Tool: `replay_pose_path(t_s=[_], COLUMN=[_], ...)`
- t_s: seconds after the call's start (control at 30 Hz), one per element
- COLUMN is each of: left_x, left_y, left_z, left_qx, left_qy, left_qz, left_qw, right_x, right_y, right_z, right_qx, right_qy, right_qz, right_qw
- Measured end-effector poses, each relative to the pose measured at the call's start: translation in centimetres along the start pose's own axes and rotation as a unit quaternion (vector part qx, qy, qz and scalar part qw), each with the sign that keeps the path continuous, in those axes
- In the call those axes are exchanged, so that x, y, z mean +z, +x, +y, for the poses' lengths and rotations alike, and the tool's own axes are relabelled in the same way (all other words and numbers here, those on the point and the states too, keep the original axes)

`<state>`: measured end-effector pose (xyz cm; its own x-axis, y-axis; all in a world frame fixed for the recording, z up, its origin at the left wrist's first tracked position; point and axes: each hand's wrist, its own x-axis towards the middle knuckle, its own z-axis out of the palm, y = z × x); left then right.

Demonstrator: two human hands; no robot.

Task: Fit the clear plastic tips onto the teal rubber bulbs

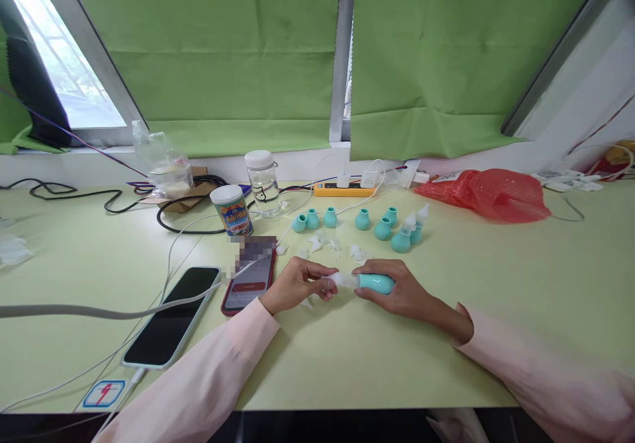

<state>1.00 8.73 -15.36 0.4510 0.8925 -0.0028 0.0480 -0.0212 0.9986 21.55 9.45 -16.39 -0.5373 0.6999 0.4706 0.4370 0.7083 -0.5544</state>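
My right hand is closed around a teal rubber bulb lying sideways just above the table. My left hand pinches the clear plastic tip that sticks out of the bulb's left end. Both hands meet near the middle of the pale green table. Behind them stands a row of several more teal bulbs, two with clear tips fitted. Loose clear tips lie scattered between that row and my hands.
Two phones lie at the left with white cables across them. A printed can, a clear jar, a power strip and a red plastic bag stand along the back. Green blinds cover the window.
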Motion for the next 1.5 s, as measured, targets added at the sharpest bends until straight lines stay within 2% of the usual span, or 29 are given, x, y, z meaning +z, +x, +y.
replay_pose_path(t_s=[0.27,0.5,0.67,0.83,1.0,1.1,1.2,1.27,1.37,1.5], left_x=[0.1,0.2,-0.3,-0.3,0.4,0.2,-0.7,-1.3,-1.6,-1.5], left_y=[-0.2,-0.2,-0.1,0.1,0.2,0.1,-0.1,-0.2,-0.5,-0.5], left_z=[-0.4,-0.3,-0.6,-1.0,-0.7,0.0,0.6,0.9,1.2,1.0], left_qx=[0.019,0.023,0.017,0.022,0.039,0.07,0.106,0.117,0.111,0.09], left_qy=[0.095,0.076,0.066,0.07,0.097,0.121,0.234,0.335,0.462,0.568], left_qz=[0.004,0.011,-0.004,-0.009,0.034,0.081,0.167,0.171,0.104,0.006], left_qw=[0.995,0.997,0.998,0.997,0.994,0.987,0.952,0.919,0.874,0.818], right_x=[-0.5,-0.2,0.5,0.5,-1.1,-2.9,-4.8,-5.9,-6.9,-7.5], right_y=[0.1,0.1,0.0,0.2,0.6,1.0,1.3,1.4,1.5,1.5], right_z=[-0.1,-0.4,-0.5,-0.2,-0.1,0.3,0.9,1.4,1.9,2.6], right_qx=[0.019,0.067,0.084,0.093,0.041,0.017,0.047,0.092,0.154,0.216], right_qy=[0.0,0.053,0.058,0.055,-0.03,-0.092,-0.138,-0.172,-0.218,-0.284], right_qz=[-0.031,-0.013,0.005,-0.013,-0.057,-0.031,0.0,0.006,0.015,0.02], right_qw=[0.999,0.996,0.995,0.994,0.997,0.995,0.989,0.981,0.964,0.934])
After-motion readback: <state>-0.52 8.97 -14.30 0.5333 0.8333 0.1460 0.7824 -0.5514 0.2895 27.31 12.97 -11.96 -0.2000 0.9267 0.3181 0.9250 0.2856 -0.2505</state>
